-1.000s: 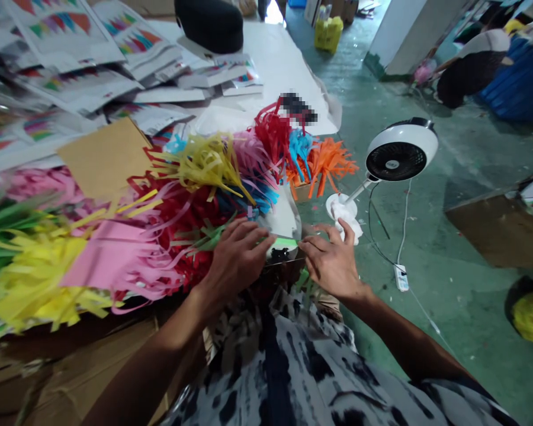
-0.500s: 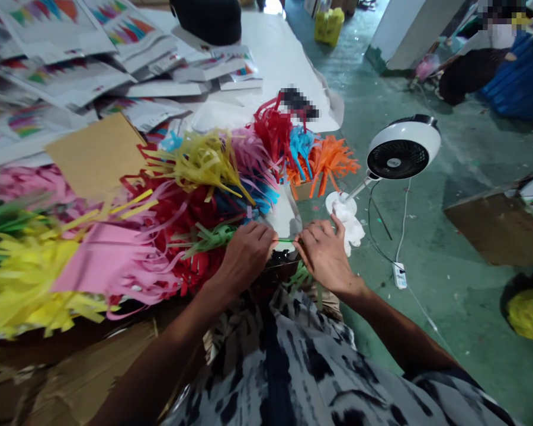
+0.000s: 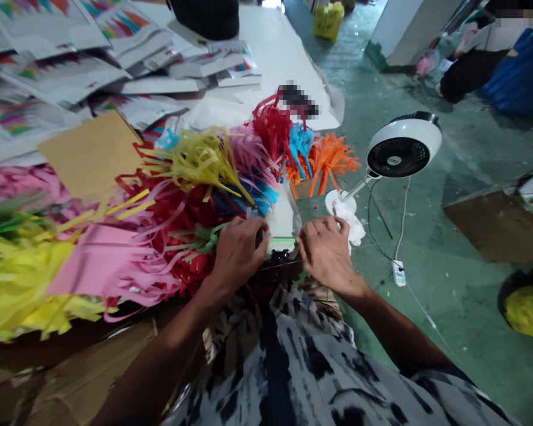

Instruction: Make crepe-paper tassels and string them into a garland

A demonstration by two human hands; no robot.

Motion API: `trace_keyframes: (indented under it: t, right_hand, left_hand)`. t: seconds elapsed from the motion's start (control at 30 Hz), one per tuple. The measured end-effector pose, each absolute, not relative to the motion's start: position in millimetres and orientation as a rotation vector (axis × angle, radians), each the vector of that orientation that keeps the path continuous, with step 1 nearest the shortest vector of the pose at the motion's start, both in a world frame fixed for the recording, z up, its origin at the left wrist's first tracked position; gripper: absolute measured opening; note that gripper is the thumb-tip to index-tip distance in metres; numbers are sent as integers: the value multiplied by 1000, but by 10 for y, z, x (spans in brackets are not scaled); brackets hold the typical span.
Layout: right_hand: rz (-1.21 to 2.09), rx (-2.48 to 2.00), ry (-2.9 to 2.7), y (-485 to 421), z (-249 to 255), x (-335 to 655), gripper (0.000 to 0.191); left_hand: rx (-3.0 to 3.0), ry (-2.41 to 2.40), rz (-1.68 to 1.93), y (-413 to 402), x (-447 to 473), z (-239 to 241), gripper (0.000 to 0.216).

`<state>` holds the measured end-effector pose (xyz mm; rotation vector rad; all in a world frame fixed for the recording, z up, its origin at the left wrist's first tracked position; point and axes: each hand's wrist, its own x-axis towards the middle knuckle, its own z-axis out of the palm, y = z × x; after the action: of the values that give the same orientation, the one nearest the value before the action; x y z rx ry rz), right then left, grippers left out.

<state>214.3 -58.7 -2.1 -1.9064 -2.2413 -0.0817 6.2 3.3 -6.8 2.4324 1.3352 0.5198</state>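
A narrow green paper strip (image 3: 283, 239) runs stretched between my two hands at the table's near edge. My left hand (image 3: 242, 248) pinches its left end, and green paper fringe (image 3: 206, 236) sticks out to the left of that hand. With fingers closed, my right hand (image 3: 326, 248) grips the other end; more green fringe hangs below it, mostly hidden. Just under the strip sits a small black clip-like object (image 3: 279, 255), which neither hand visibly touches. Left of my hands lie red tissue fringes (image 3: 195, 204) and a yellow tassel (image 3: 208, 160).
Pink sheets (image 3: 93, 257), yellow fringe (image 3: 31, 278) and a tan card (image 3: 91, 151) cover the left. Printed packets (image 3: 66, 77) are piled behind. Orange tassels (image 3: 333, 160) hang over the right edge. A white fan (image 3: 404, 145) stands on the floor; a person (image 3: 479, 65) is beyond.
My hands have moved slightly apart, the left one leftward. More of the green strip between them shows, and it looks wider and flatter.
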Motion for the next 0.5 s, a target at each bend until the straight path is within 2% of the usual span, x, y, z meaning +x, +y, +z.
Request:
trace_keyframes:
  t: [0.1, 0.2, 0.5]
  right_hand:
    - [-77, -1862, -2241, -600, -48, 2125, 15]
    - [-90, -1741, -2273, -644, -82, 2129, 17]
    - [-165, -1618, -2222, -989, -161, 2097, 12]
  left_hand:
    - [2528, 1234, 575, 9, 61, -104, 15]
    - [2698, 1048, 654, -95, 50, -139, 23]
    - [2909, 899, 811, -560, -13, -254, 16]
